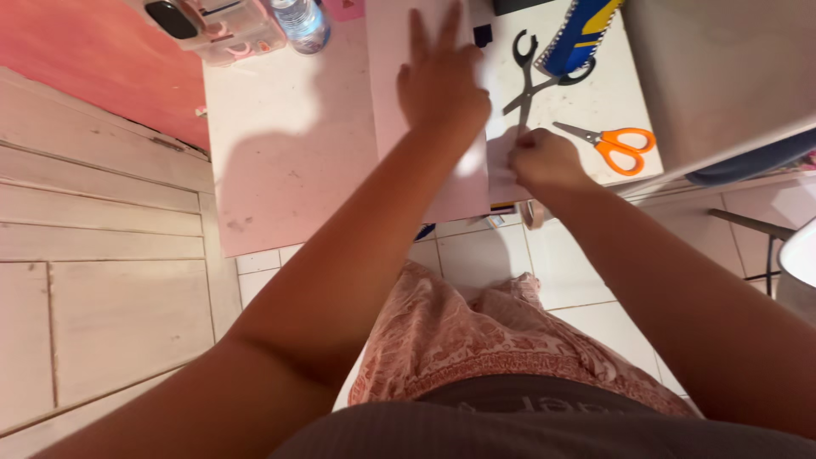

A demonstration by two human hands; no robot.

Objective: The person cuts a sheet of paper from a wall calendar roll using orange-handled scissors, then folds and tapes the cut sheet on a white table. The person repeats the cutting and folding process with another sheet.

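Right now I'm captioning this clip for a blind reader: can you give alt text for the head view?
Seen from above, the left hand presses flat on a pale pink sheet on a small white table while the right hand pinches the sheet's right edge. Black scissors and orange-handled scissors lie beside them.

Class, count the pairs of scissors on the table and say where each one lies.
2. The black-handled scissors lie beside the left hand, above the right hand. The orange-handled scissors lie right of that right hand. Others may be hidden.
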